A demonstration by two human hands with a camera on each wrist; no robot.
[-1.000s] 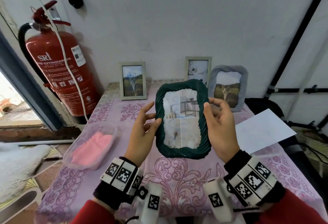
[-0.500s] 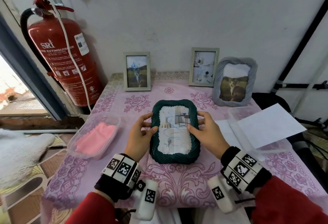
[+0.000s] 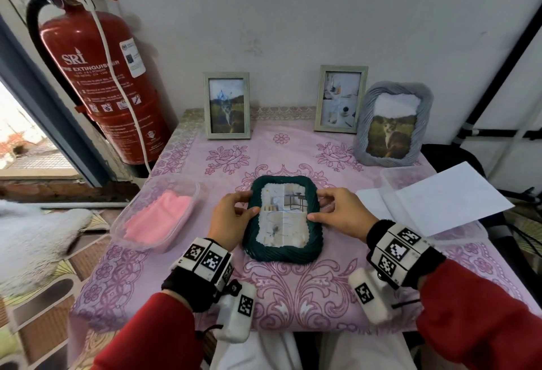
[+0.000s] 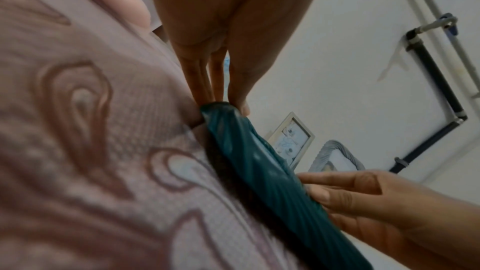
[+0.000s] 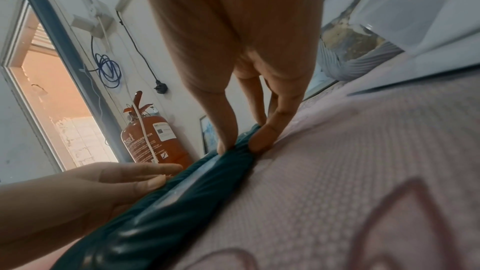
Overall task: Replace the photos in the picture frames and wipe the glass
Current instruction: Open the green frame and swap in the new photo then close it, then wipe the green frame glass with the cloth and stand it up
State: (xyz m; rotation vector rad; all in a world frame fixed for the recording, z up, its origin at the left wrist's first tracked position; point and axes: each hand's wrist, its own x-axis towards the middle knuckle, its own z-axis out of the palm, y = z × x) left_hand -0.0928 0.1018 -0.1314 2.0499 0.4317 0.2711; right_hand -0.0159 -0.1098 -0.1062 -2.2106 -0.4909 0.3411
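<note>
A dark green ribbed picture frame (image 3: 283,252) lies face up on the pink flowered tablecloth (image 3: 293,290), holding a creased photo (image 3: 281,220) of a room. My left hand (image 3: 250,202) pinches its left edge, thumb on top. My right hand (image 3: 316,205) pinches the right edge the same way. The left wrist view shows my left fingers (image 4: 215,89) at the frame's (image 4: 259,171) far corner. In the right wrist view my right fingertips (image 5: 259,139) clamp the frame's (image 5: 161,213) rim. A pink cloth (image 3: 158,220) lies in a clear tub to the left.
Three more frames stand at the wall: a small one (image 3: 228,105) on the left, another (image 3: 341,98) in the middle, a grey ribbed one (image 3: 393,124) on the right. White paper (image 3: 440,196) lies over a clear container at the right. A red fire extinguisher (image 3: 99,76) hangs left.
Both hands have brought the green frame down from upright in the air to flat on the tablecloth. The grip on its two sides stays.
</note>
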